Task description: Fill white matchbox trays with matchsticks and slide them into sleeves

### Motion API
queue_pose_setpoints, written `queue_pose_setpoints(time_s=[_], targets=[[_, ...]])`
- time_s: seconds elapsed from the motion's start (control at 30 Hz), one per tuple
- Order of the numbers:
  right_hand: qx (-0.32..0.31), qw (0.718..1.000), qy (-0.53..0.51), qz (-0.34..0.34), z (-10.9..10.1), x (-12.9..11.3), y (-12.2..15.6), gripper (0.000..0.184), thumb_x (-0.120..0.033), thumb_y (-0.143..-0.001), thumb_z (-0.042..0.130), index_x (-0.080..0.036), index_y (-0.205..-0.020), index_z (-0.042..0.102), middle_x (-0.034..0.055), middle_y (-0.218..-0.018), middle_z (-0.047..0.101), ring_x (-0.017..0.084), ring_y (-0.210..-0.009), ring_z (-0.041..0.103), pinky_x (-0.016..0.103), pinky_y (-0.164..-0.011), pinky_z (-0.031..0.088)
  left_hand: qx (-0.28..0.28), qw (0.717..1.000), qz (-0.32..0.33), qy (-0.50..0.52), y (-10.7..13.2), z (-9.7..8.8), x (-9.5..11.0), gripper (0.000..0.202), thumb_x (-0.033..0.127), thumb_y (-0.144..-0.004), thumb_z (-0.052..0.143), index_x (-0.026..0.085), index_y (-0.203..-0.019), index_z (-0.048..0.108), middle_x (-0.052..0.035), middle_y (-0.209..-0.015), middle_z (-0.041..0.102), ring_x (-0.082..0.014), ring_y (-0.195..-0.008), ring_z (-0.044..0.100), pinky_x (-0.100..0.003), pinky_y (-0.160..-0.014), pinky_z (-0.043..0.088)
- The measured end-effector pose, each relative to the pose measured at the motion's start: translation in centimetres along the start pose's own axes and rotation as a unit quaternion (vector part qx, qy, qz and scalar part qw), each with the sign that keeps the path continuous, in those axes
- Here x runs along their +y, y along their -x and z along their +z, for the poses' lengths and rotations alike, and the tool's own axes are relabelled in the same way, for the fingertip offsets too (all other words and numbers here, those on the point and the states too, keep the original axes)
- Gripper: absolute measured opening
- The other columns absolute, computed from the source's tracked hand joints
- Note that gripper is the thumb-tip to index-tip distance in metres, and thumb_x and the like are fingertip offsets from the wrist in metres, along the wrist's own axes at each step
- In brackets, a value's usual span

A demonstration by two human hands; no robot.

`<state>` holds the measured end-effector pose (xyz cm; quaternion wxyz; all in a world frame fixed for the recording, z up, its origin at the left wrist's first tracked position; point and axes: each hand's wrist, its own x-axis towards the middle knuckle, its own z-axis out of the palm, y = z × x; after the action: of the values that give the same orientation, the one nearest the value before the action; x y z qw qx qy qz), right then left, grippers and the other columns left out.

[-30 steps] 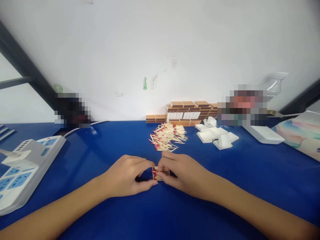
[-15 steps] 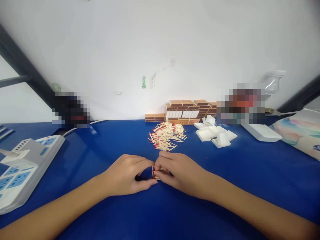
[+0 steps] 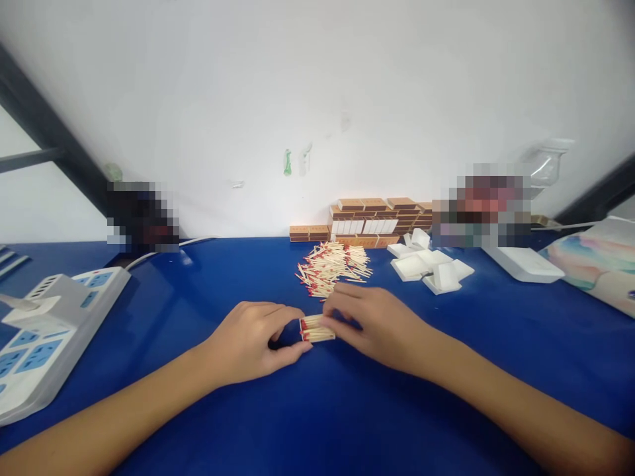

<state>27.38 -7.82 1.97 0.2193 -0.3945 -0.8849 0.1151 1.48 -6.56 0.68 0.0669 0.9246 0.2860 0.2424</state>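
Note:
A small white matchbox tray (image 3: 326,338) lies on the blue table, filled with matches (image 3: 312,324) whose red heads point left. My left hand (image 3: 258,340) grips the tray's left end, thumb at the near side and fingers at the far side. Over the tray's right end is my right hand (image 3: 374,324), its thumb and fingertips drawn close together; whether they pinch anything is hidden. Just beyond the hands is a loose heap of red-headed matches (image 3: 325,268).
Brown matchboxes (image 3: 364,228) are stacked against the wall. White empty trays (image 3: 421,264) lie right of the heap. A white power strip (image 3: 99,311) with a plug sits at left. A white box-like object (image 3: 528,264) and a colourful packet (image 3: 590,254) are at right.
My right hand has shifted slightly up and right, uncovering more of the matches in the tray. The tray has moved slightly away from me, with my left hand still holding its end.

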Motion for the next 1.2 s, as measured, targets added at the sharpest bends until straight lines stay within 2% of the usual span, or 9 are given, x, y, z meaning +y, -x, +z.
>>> queue_pose_setpoints(time_s=[0.13, 0.23, 0.3, 0.43, 0.63, 0.8, 0.97, 1.03, 1.2], targets=[[0.054, 0.996, 0.043, 0.051, -2.0, 3.3, -0.3, 0.011, -0.026, -0.1, 0.059, -0.019, -0.092, 0.064, 0.0022, -0.084, 0.062, 0.015, -0.074, 0.055, 0.028, -0.067, 0.037, 0.026, 0.999, -0.035, -0.009, 0.2, 0.2, -0.2, 0.029, 0.041, -0.095, 0.069, 0.022, -0.116, 0.07, 0.007, -0.063, 0.056, -0.0094, -0.054, 0.052, -0.023, -0.056, 0.037], [0.012, 0.995, 0.023, 0.092, -2.9, 5.0, -0.4, 0.012, -0.03, -0.096, 0.065, -0.02, -0.09, 0.066, -0.0001, -0.077, 0.058, 0.015, -0.069, 0.051, 0.028, -0.064, 0.035, -0.005, 0.998, -0.055, -0.005, 0.1, 0.1, -0.1, 0.029, 0.043, -0.094, 0.069, 0.023, -0.115, 0.07, 0.0072, -0.062, 0.054, -0.0092, -0.052, 0.05, -0.023, -0.055, 0.034], [-0.033, 0.994, -0.01, 0.104, -3.0, 5.1, -0.4, 0.016, -0.035, -0.095, 0.068, -0.021, -0.087, 0.067, -0.0012, -0.073, 0.056, 0.015, -0.067, 0.05, 0.028, -0.062, 0.035, -0.038, 0.997, -0.069, -0.004, 0.1, 0.0, 0.1, 0.028, 0.043, -0.094, 0.069, 0.023, -0.114, 0.07, 0.0075, -0.06, 0.052, -0.0093, -0.05, 0.049, -0.023, -0.054, 0.032], [-0.083, 0.99, -0.037, 0.111, -2.0, 4.1, -0.4, 0.016, -0.035, -0.094, 0.069, -0.021, -0.086, 0.068, 0.0002, -0.078, 0.06, 0.015, -0.071, 0.052, 0.028, -0.065, 0.036, -0.05, 0.996, -0.07, -0.002, 0.0, 0.0, 0.2, 0.028, 0.043, -0.094, 0.069, 0.024, -0.115, 0.07, 0.0071, -0.061, 0.053, -0.0099, -0.052, 0.05, -0.023, -0.055, 0.033], [-0.118, 0.986, -0.02, 0.117, -1.7, 3.2, -0.3, 0.02, -0.03, -0.103, 0.056, -0.02, -0.086, 0.059, 0.0043, -0.091, 0.066, 0.018, -0.079, 0.057, 0.03, -0.069, 0.04, -0.059, 0.996, -0.065, 0.002, -0.1, -0.1, 0.0, 0.028, 0.042, -0.094, 0.069, 0.025, -0.116, 0.07, 0.0072, -0.063, 0.054, -0.0101, -0.054, 0.051, -0.023, -0.055, 0.034], [-0.071, 0.993, -0.022, 0.089, -2.0, 2.0, -0.2, 0.017, -0.03, -0.106, 0.053, -0.021, -0.093, 0.059, 0.0051, -0.098, 0.065, 0.018, -0.084, 0.06, 0.03, -0.073, 0.043, -0.049, 0.997, -0.059, 0.0, 0.1, -0.1, 0.1, 0.028, 0.042, -0.094, 0.069, 0.025, -0.117, 0.069, 0.0071, -0.064, 0.055, -0.0103, -0.054, 0.051, -0.023, -0.056, 0.035], [-0.092, 0.994, 0.025, 0.048, -0.1, -0.3, -0.1, 0.011, -0.025, -0.105, 0.054, -0.019, -0.099, 0.061, 0.0062, -0.105, 0.066, 0.017, -0.077, 0.061, 0.03, -0.066, 0.041, -0.048, 0.998, -0.043, -0.004, 0.1, 0.1, 0.3, 0.028, 0.041, -0.093, 0.07, 0.023, -0.116, 0.069, 0.0066, -0.064, 0.056, -0.0108, -0.054, 0.053, -0.024, -0.056, 0.036], [-0.078, 0.996, 0.033, 0.034, 0.6, -0.8, -0.1, 0.01, -0.023, -0.104, 0.052, -0.019, -0.102, 0.061, 0.0065, -0.104, 0.066, 0.017, -0.078, 0.063, 0.03, -0.066, 0.041, -0.045, 0.998, -0.038, -0.004, 0.1, 0.1, 0.4, 0.028, 0.041, -0.093, 0.07, 0.023, -0.115, 0.069, 0.0064, -0.064, 0.056, -0.011, -0.055, 0.053, -0.024, -0.056, 0.037], [-0.064, 0.996, -0.055, 0.017, 0.9, -1.2, 0.0, 0.008, -0.023, -0.103, 0.056, -0.02, -0.099, 0.063, 0.0033, -0.1, 0.066, 0.016, -0.081, 0.063, 0.029, -0.071, 0.045, -0.047, 0.998, -0.025, 0.015, 0.0, 0.0, 0.8, 0.024, 0.038, -0.093, 0.071, 0.022, -0.111, 0.07, 0.0073, -0.063, 0.056, -0.0104, -0.054, 0.053, -0.024, -0.055, 0.038]])
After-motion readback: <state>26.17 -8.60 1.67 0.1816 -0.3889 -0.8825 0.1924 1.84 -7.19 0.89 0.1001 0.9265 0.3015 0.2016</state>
